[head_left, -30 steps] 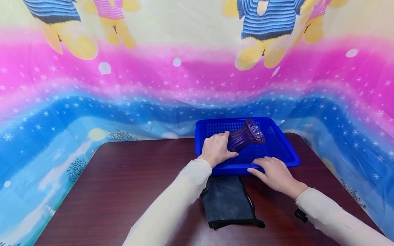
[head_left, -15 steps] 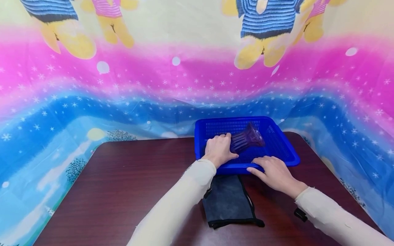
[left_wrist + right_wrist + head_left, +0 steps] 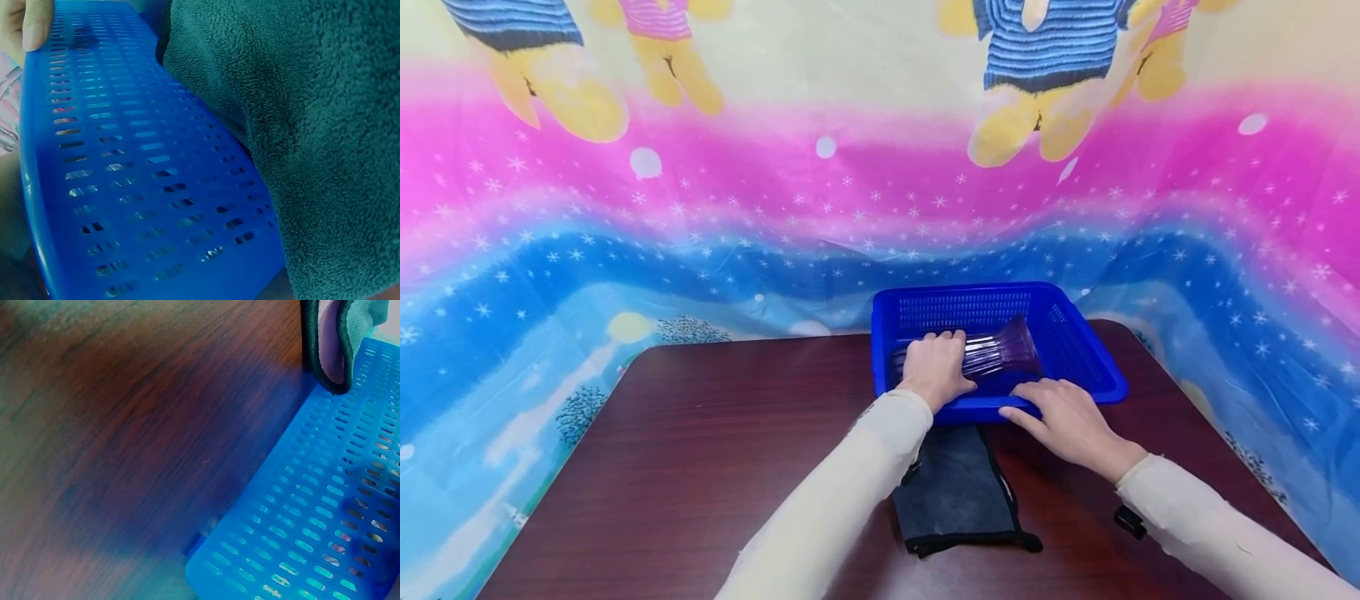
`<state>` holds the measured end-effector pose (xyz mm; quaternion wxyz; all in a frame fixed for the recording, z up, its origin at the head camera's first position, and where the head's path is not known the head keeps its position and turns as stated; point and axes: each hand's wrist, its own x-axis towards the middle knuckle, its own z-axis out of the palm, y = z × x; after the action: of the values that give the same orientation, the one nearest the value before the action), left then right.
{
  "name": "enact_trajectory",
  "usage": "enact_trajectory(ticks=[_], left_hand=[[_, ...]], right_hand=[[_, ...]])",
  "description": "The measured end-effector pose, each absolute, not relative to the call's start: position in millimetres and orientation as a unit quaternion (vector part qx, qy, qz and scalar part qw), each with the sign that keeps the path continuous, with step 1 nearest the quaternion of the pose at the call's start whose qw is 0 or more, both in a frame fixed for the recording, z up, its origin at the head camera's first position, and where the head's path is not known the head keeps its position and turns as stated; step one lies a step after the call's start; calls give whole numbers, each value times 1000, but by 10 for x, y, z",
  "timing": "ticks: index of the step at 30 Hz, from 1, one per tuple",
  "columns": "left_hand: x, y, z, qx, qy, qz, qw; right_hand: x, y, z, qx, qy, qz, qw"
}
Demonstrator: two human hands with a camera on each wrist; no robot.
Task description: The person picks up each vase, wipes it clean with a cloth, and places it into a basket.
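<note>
A purple-tinted clear glass vase (image 3: 1017, 345) with a fluted body and flared mouth lies on its side inside the blue plastic basket (image 3: 977, 410). My left hand (image 3: 934, 368) grips the vase's left part and hides much of it. At the basket's near rim, my right hand (image 3: 1063, 417) holds on, fingers over the edge and thumb outside. In the left wrist view a fingertip (image 3: 36, 32) touches the rim above the slotted wall (image 3: 134, 159). The right wrist view shows that slotted wall (image 3: 294, 506) from outside; the vase is hidden there.
A folded dark cloth (image 3: 958, 492) with black edging lies on the brown wooden table (image 3: 715, 450), just before the basket. Its towel-like surface (image 3: 325, 137) fills the left wrist view's right side. A patterned curtain (image 3: 820, 292) hangs behind the table.
My left hand has lowered the vase into the basket; its flared mouth has tipped down until the vase lies nearly level. The right hand stays at the rim.
</note>
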<state>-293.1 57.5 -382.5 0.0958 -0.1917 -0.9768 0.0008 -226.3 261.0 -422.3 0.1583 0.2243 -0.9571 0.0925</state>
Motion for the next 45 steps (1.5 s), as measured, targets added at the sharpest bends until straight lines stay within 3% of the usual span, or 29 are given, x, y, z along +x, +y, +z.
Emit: enact_trajectory(ticks=[30,45], left_hand=[[-2996,652,-3929,-176,-980,31,83],[-3043,704,-3964,-176,-982,54,46]], right_hand=[[-2269,2601,-4226,224,-956,96,161],[-2288,2619,-4225,230,-955,101,159]])
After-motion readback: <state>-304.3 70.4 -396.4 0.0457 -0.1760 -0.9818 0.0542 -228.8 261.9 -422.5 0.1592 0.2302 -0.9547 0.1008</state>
